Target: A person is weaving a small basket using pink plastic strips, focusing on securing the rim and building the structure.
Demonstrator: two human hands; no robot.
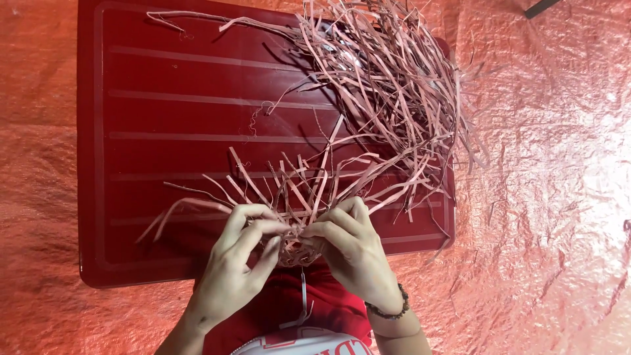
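Pinching from both sides, the left hand (236, 263) and the right hand (351, 253) were closed on a small woven piece (294, 248) of pale strips, held just over the near edge of a dark red ribbed tray (164, 118). Thumbs and forefingers met at the woven knot; the other fingers curled beneath it. From the piece, loose strip ends (296, 184) fanned out across the tray, away from the person. At the tray's far right corner lay a tangled heap of strips (394, 79), some trailing off that edge onto the crinkled sheet (545, 197) under the tray. A beaded bracelet (389, 310) circled the right wrist.

The strips looked thin, flat and very light, springy enough to hold a bend yet likely to crease or split if folded hard. Any hold seemed best taken close to the woven part, where the crossings are tight, since the free ends would flop and slide. Whether the strips were damp or dry could not be told.
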